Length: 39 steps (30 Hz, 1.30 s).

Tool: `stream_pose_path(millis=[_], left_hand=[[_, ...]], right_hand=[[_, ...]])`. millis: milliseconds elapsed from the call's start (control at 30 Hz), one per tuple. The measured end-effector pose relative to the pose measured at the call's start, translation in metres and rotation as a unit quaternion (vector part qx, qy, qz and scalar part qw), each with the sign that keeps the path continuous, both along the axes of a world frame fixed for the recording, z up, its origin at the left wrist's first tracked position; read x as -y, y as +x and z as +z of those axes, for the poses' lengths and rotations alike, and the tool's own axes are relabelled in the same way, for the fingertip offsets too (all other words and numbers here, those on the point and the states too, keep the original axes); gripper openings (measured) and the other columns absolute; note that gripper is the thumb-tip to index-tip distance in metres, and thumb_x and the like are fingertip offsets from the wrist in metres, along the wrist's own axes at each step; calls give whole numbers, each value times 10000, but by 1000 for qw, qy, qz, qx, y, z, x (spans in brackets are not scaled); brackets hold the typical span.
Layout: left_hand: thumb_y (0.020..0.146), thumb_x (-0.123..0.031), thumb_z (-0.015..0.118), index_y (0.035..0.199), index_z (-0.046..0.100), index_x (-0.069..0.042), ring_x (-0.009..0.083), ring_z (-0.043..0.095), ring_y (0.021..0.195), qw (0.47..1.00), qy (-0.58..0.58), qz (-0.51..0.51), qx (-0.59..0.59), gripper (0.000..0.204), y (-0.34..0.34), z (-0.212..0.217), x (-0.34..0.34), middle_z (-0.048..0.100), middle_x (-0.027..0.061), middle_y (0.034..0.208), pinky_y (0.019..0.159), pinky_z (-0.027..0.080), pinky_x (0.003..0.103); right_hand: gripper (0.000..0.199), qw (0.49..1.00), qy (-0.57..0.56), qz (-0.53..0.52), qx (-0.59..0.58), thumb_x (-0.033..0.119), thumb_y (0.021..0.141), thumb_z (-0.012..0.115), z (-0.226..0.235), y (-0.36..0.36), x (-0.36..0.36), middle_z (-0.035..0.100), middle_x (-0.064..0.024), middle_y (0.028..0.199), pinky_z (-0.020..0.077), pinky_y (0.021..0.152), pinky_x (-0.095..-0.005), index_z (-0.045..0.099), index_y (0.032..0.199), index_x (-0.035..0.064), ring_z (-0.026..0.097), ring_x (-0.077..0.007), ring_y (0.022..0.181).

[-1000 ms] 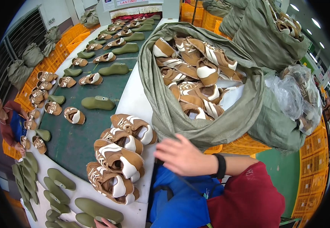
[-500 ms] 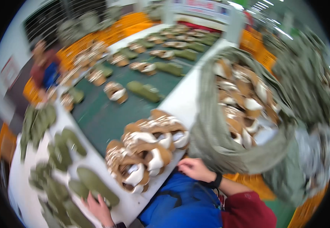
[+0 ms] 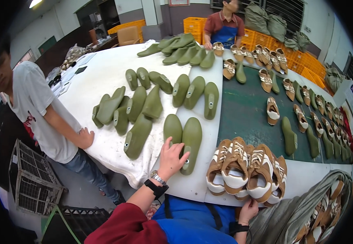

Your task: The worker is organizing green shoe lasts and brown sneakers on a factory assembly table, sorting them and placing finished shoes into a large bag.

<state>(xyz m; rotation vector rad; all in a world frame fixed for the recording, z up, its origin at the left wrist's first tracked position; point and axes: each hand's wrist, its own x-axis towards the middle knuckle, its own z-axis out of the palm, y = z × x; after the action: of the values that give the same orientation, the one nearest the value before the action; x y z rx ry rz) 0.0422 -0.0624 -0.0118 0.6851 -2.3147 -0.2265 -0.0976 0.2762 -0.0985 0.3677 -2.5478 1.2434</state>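
Low in the frame, the person's left hand (image 3: 171,156) is reaching up from a dark red sleeve, fingers spread and settling on the nearest pair of olive-green plastic shoe lasts (image 3: 183,140) lying at the near edge of the white cloth-covered table (image 3: 99,77), not yet closing around either one. A second ago this hand was hovering open over the shoes with the view aimed at the sack; now the view is swinging left and the hand is landing on the lasts, so attention is shifting from the shoes to them. At lower right the right hand (image 3: 248,211) is pressing against the underside of the cluster of brown-and-white lace-up shoes (image 3: 245,173); its fingers are curling at the table edge, but whether they are gripping anything I cannot tell. At lower right corner the grey-green cloth sack of shoes (image 3: 306,215) is being cut off by the rim. Farther up, more lasts and shoes are lying along the dark green belt (image 3: 249,110), where another person in a red shirt (image 3: 224,24) is standing; a person in a white shirt (image 3: 34,105) is leaning at left.
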Motion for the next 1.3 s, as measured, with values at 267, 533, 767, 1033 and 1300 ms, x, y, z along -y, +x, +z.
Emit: stream_pose_path(millis=[267, 533, 767, 1033, 1300], left_hand=[[746, -59, 596, 1217, 429, -20, 418, 323, 1207, 989, 131, -23, -61, 501, 0, -25, 16, 343, 250, 1301, 1016, 292, 449], [693, -56, 630, 1257, 360, -42, 379, 559, 1008, 928, 366, 10, 72, 626, 30, 15, 59, 580, 232, 1059, 870, 446, 386], [796, -186, 642, 1130, 496, 61, 242, 610, 914, 840, 538, 32, -57, 440, 50, -20, 101, 611, 157, 1038, 789, 491, 345], [870, -227, 564, 1108, 533, 40, 210, 613, 908, 715, 678, -46, -162, 359, 9, 62, 108, 610, 118, 1041, 806, 498, 334], [891, -221, 534, 1131, 518, 20, 208, 606, 928, 663, 729, -163, -48, 340, -203, 146, 88, 600, 119, 1078, 828, 495, 333]], right_hand=[[214, 982, 170, -22, 82, 208, 821, 555, 29, -1, 2, 623, -188, 801, 453, 651, -436, 611, 919, 26, 594, -375, 757], [226, 976, 213, -34, -13, 197, 709, 602, 3, -12, 7, 561, -181, 560, 438, 524, -479, 587, 564, 25, 557, -393, 551], [157, 989, 146, -9, 32, 166, 711, 592, 4, -11, -9, 576, -205, 640, 430, 553, -481, 586, 659, 17, 565, -396, 616], [159, 992, 113, 27, 43, 125, 629, 595, 14, -14, -12, 564, -139, 697, 453, 582, -468, 556, 767, 55, 570, -358, 671], [117, 992, 106, 39, 59, 155, 706, 600, 21, -17, -11, 592, -117, 714, 461, 576, -453, 601, 805, 93, 587, -335, 666]])
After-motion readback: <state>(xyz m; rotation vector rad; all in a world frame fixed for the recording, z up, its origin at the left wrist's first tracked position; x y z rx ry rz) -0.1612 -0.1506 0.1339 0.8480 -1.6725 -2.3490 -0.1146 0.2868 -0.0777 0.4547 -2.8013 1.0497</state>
